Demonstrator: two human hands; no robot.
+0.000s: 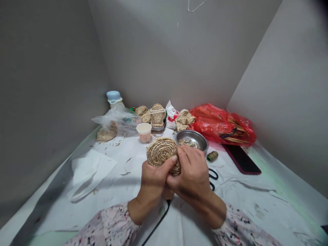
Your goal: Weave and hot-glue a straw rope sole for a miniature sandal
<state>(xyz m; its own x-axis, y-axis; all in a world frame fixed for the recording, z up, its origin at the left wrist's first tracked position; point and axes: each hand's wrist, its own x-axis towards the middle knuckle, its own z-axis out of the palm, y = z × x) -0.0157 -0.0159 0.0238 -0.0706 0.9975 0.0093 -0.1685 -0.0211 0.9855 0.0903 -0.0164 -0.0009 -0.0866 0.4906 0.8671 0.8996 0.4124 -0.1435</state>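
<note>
here, both hands' fingers [174, 158] grip the woven disc [162, 150], thumbs across its near face.

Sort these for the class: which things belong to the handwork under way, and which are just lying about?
Seem to belong: coiled disc, in the left hand and right hand; thread spool; scissors; metal bowl with scraps; red bag with dry strips.

Probably just lying about: phone; paper cup; blue-lidded bottle.

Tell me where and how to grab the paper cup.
Probably take the paper cup by its side wall just below the rim, from the near left: it stands upright, tapering downward, and the held woven disc is to its near right.
</note>
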